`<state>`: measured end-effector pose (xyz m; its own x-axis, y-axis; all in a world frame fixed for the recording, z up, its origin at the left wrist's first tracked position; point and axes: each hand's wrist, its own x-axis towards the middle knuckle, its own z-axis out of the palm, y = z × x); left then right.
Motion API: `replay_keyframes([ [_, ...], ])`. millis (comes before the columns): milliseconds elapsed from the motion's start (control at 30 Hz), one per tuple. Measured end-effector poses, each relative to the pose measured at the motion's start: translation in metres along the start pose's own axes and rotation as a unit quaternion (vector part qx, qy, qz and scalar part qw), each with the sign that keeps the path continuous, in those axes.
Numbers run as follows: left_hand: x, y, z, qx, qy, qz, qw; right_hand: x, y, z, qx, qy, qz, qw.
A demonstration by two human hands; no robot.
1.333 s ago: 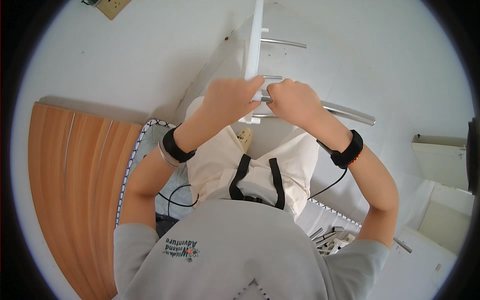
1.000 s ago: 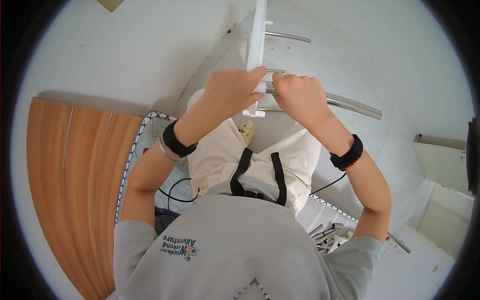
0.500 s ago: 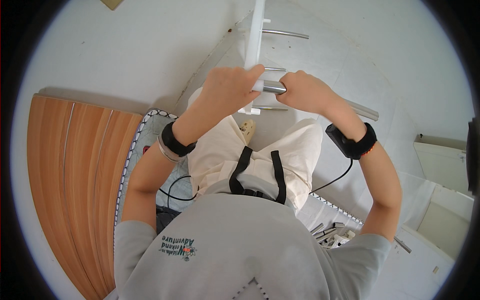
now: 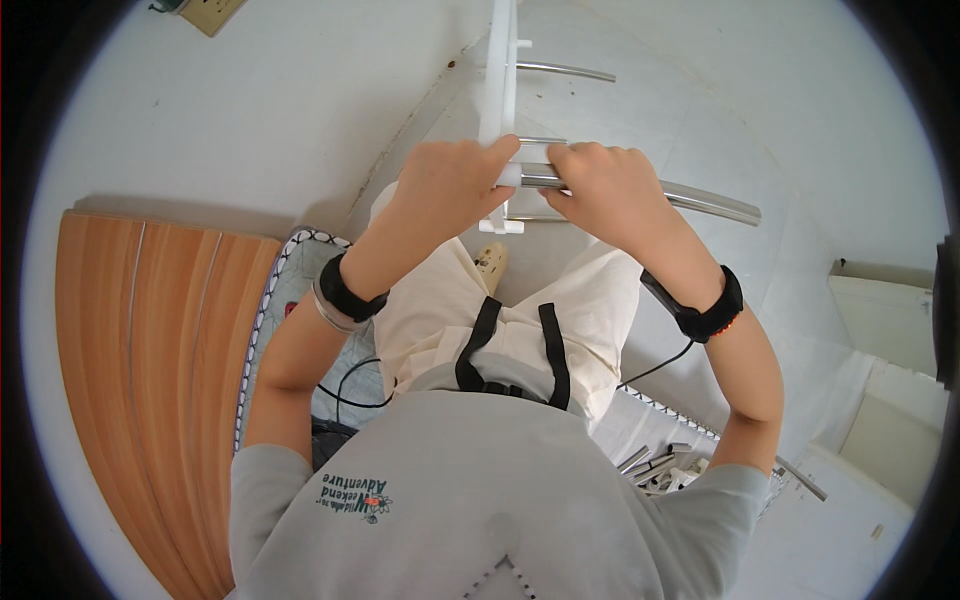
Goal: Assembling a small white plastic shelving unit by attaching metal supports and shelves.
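Observation:
My left hand (image 4: 446, 188) is closed around a long white plastic side frame (image 4: 499, 95), which stands up in front of my knees. A shiny metal tube (image 4: 543, 177) meets the frame at a white socket (image 4: 509, 175), right beside my left thumb. Over that tube lies my right hand (image 4: 612, 195), closed on it with thumb and fingers on either side. The tube's far end sticks out past the right hand. Thinner metal rods (image 4: 565, 70) come off the frame above and below the tube.
Wooden panels (image 4: 160, 370) lean at the left against the wall. A padded grey mat (image 4: 291, 300) with a patterned edge lies beside me. Loose metal tubes and white fittings (image 4: 660, 470) lie to my lower right. White boxes (image 4: 885, 310) stand at the far right.
My right hand has turned over on the metal tube, its wrist shifting left and more of the tube showing beyond it. My left hand keeps its hold on the white frame.

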<state>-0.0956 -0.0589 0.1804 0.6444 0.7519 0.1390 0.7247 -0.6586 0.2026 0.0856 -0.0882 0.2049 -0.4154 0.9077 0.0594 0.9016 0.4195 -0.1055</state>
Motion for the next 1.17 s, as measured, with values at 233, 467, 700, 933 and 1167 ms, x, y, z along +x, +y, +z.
replay_keyframes([
  [233, 0.003, 0.005, 0.006, 0.017, 0.082, 0.041, 0.996, 0.018, -0.001, 0.000, 0.076, -0.110, 0.011, 0.991],
  [467, 0.005, 0.004, 0.008, 0.012, 0.076, 0.043, 0.996, 0.011, -0.003, 0.010, 0.053, -0.074, 0.015, 0.996],
  [700, 0.007, 0.006, 0.003, -0.006, 0.075, 0.045, 0.996, -0.001, -0.001, 0.036, -0.136, 0.159, -0.047, 0.977],
  [933, 0.009, 0.008, 0.006, 0.000, 0.048, 0.026, 0.999, 0.002, -0.001, 0.005, 0.027, 0.047, -0.029, 0.998],
  [1167, 0.008, 0.012, 0.006, -0.004, 0.102, 0.036, 0.994, 0.020, 0.007, 0.007, 0.143, -0.122, 0.025, 0.982],
])
